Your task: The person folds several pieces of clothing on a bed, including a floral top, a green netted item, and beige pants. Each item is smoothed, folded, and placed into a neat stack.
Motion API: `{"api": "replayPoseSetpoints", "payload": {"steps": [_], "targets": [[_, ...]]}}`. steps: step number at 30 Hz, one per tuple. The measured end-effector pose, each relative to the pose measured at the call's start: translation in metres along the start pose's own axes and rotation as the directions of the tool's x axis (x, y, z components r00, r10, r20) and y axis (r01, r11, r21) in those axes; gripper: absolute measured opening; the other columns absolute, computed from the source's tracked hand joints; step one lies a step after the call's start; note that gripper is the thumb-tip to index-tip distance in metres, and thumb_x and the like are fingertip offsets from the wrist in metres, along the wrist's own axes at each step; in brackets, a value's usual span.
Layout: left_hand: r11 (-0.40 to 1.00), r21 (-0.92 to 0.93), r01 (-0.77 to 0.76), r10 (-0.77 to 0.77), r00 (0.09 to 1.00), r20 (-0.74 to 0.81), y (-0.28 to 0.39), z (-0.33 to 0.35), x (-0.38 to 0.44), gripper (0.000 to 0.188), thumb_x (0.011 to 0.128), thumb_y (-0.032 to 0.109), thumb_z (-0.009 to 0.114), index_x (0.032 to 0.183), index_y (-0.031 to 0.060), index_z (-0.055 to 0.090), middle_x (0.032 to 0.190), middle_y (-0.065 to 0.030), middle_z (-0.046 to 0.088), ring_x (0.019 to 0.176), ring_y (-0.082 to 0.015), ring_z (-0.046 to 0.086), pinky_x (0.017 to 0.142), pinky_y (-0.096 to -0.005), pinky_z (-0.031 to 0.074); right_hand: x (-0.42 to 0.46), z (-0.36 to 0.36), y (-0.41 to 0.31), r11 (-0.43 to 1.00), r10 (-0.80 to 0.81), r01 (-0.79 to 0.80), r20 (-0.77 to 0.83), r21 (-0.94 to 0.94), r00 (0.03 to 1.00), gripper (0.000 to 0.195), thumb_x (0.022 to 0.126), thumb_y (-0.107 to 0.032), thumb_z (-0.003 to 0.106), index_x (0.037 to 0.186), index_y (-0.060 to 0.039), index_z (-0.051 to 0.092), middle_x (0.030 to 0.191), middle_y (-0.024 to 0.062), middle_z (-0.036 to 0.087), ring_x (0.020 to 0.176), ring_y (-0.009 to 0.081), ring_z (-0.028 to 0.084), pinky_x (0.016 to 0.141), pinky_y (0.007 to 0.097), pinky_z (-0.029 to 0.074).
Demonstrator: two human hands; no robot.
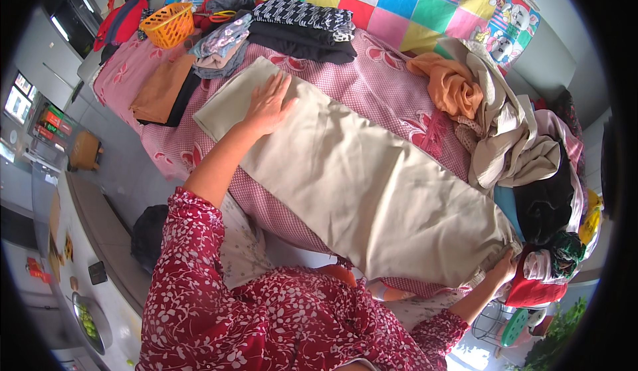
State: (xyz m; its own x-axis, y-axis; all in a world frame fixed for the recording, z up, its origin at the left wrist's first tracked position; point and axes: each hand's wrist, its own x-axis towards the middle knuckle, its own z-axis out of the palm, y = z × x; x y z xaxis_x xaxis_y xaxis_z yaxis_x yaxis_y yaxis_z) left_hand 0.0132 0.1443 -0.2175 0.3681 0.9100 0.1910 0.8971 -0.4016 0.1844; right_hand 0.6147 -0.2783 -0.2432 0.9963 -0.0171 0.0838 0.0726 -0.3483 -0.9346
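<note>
A pair of beige trousers (344,171) lies lengthwise and fairly flat across the pink patterned cover (279,209), with soft creases in the cloth. My left hand (269,104) rests palm down on the hem end at the upper left, fingers slightly apart. At the lower right, my right hand (506,267) grips the gathered waistband end of the trousers; some of its fingers are hidden by the fabric.
Folded clothes (304,32), an orange-brown folded garment (162,89) and an orange plastic basket (169,24) stand along the far left side. Crumpled beige cloth (518,157), an orange scarf (448,84) and a black garment (543,206) are heaped at right.
</note>
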Motion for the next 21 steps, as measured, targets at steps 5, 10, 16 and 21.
{"api": "replayPoseSetpoints", "payload": {"steps": [5, 10, 16, 21], "targets": [[0.996, 0.083, -0.010, 0.001, 0.994, 0.110, -0.019, 0.009, -0.002, 0.062, 0.100, 0.055, 0.022, 0.152, 0.0220, 0.026, 0.159, -0.0085, 0.021, 0.147, -0.0267, 0.017, 0.116, -0.0508, 0.012, -0.010, 0.006, -0.010, 0.998, 0.055, -0.056, 0.018, 0.031, 0.998, 0.037, 0.088, -0.032, 0.069, 0.101, 0.0019, 0.064, 0.084, 0.0118, 0.068, 0.058, 0.0218, 0.065, 0.046, 0.0335, 0.055], [0.985, 0.167, 0.039, -0.045, 0.998, 0.032, -0.052, 0.009, -0.005, 0.058, 0.101, 0.052, 0.024, 0.151, 0.0240, 0.030, 0.158, -0.0092, 0.025, 0.147, -0.0262, 0.017, 0.116, -0.0505, 0.013, -0.004, 0.002, -0.002, 0.996, 0.091, -0.091, 0.041, 0.013, 0.995, 0.044, 0.088, -0.038, 0.069, 0.101, 0.0043, 0.068, 0.087, 0.0131, 0.068, 0.064, 0.0214, 0.065, 0.053, 0.0343, 0.058], [0.969, 0.227, 0.098, -0.104, 0.995, 0.013, -0.086, 0.003, -0.011, 0.056, 0.101, 0.051, 0.024, 0.150, 0.0245, 0.031, 0.158, -0.0080, 0.026, 0.147, -0.0236, 0.017, 0.116, -0.0506, 0.011, 0.001, 0.000, 0.004, 0.999, -0.019, 0.021, 0.052, -0.048, 0.998, 0.043, 0.088, -0.038, 0.068, 0.099, 0.0038, 0.069, 0.087, 0.0138, 0.068, 0.070, 0.0224, 0.066, 0.055, 0.0355, 0.058], [0.951, 0.247, 0.183, -0.196, 0.980, 0.028, -0.112, 0.000, -0.014, 0.058, 0.100, 0.054, 0.022, 0.152, 0.0277, 0.026, 0.160, -0.0063, 0.018, 0.148, -0.0234, 0.012, 0.118, -0.0465, 0.009, -0.004, 0.003, 0.000, 1.000, 0.003, -0.003, 0.067, 0.004, 0.998, 0.043, 0.089, -0.038, 0.067, 0.100, 0.0042, 0.067, 0.089, 0.0145, 0.068, 0.072, 0.0235, 0.066, 0.055, 0.0360, 0.059]]}}
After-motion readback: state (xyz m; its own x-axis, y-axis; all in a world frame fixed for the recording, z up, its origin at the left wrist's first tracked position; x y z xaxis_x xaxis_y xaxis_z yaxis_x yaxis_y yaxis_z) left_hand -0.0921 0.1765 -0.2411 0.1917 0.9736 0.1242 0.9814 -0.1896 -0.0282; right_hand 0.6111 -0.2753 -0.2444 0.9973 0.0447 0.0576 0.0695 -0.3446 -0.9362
